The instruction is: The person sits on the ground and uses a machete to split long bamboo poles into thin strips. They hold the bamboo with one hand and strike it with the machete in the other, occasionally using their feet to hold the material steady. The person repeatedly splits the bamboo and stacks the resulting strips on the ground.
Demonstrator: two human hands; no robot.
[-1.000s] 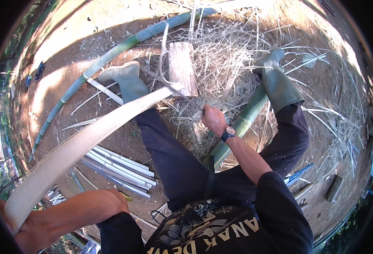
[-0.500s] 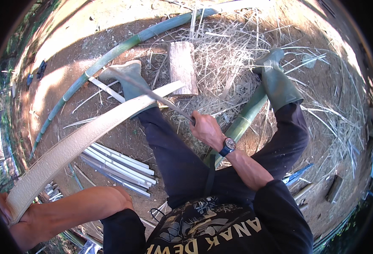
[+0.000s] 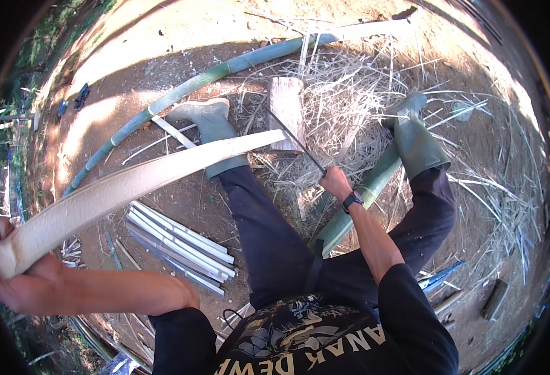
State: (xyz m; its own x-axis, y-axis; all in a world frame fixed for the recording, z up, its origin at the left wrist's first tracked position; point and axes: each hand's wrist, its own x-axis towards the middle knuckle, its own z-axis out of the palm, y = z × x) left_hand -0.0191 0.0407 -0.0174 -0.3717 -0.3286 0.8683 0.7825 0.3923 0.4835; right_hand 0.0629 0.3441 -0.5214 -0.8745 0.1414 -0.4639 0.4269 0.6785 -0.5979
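At the far left, my left hand [image 3: 28,278] is closed round the near end of a long, pale split bamboo strip [image 3: 144,178]. The strip slants away to the right, and its narrow tip overlaps the lower part of a wooden block [image 3: 285,115]; I cannot tell if they touch. My right hand [image 3: 335,182] grips a long, thin-bladed knife [image 3: 297,142], its handle mostly hidden by the fingers. The blade points up and left, passing in front of the block just beyond the strip's tip.
A bundle of pale bamboo strips [image 3: 178,240] lies left of my legs. Green bamboo poles lie across the back [image 3: 187,87] and between my legs [image 3: 378,175]. Shavings [image 3: 350,106] are heaped beside the block. A blue-handled tool [image 3: 440,275] lies at the right.
The knife has swung from across the bamboo strip to beyond its tip, and my right hand has moved right. My left hand has risen with the strip, which has turned slightly.
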